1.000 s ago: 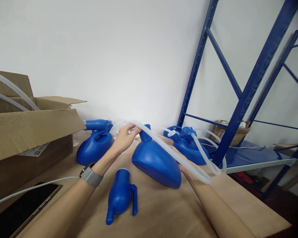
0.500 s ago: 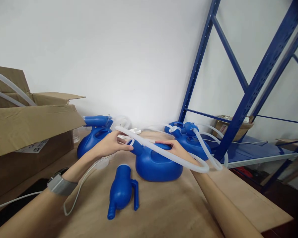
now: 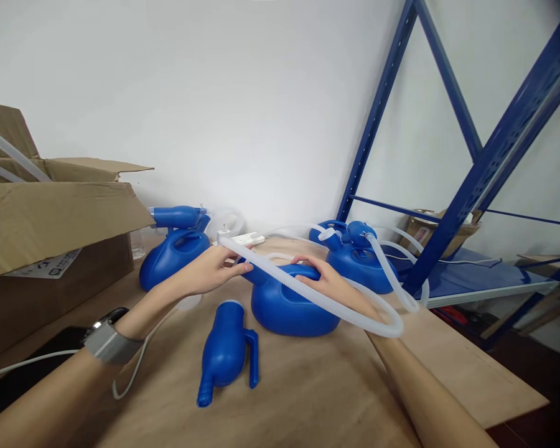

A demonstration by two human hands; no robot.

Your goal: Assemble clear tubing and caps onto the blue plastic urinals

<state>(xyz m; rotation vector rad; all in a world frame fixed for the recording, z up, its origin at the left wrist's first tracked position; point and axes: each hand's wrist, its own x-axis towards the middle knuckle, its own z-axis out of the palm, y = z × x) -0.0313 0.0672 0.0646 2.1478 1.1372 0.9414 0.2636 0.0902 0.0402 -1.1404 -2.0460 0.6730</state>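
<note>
A blue plastic jug (image 3: 294,309) stands in front of me, its spout tilted to the left. My right hand (image 3: 324,278) is closed round the handle on top of it. At the spout, my left hand (image 3: 219,270) grips the mouth between thumb and fingers; the fingertips behind are partly hidden. A translucent ribbed hose (image 3: 324,298) runs from my left hand across the jug's front and loops back over my right forearm. Nearer to me a loose blue bottle-shaped funnel (image 3: 224,348) with a side handle lies on the brown table (image 3: 326,392).
To the left stand an open cardboard box (image 3: 60,214) and another blue jug (image 3: 170,258). More jugs (image 3: 361,267) with hoses sit at the right, beside a blue metal rack (image 3: 466,180). A white power strip (image 3: 247,239) and a cable lie behind and left.
My right hand has shifted from resting on the jug's top to wrapping round its handle. My left hand stays at the spout. The view has moved slightly.
</note>
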